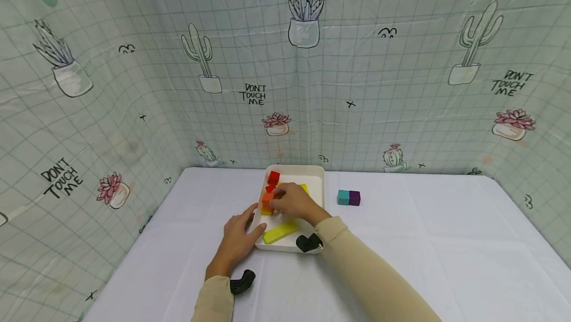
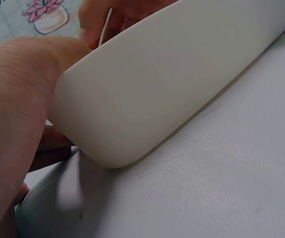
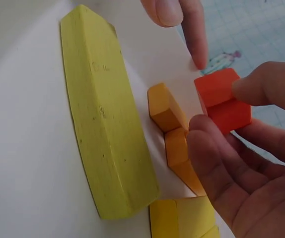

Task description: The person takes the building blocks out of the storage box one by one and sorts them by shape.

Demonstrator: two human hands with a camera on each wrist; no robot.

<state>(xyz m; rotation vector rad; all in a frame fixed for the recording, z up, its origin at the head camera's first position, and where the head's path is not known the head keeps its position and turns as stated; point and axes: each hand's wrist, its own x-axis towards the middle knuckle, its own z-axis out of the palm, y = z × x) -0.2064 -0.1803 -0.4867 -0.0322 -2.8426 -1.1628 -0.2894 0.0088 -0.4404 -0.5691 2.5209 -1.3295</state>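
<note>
Inside the white tray (image 1: 316, 179), my right hand (image 1: 296, 203) pinches an orange-red block (image 3: 223, 99) between thumb and fingers. A groove or seam runs across that block, so I cannot tell whether it is one piece or two. Light-orange blocks (image 3: 167, 108) lie just under it. A long yellow block (image 1: 280, 231) rests near the tray's front, and red blocks (image 1: 273, 178) are at its far left. My left hand (image 1: 237, 237) grips the tray's left wall near the front corner, thumb over the rim and fingers outside. More yellow pieces (image 3: 182, 215) are partly hidden by my right hand.
To the right of the tray, a teal cube (image 1: 343, 197) and a dark purple cube (image 1: 354, 198) stand side by side on the white tabletop (image 1: 415, 242). A cactus-print cloth (image 1: 348, 79) hangs behind the table and along its sides.
</note>
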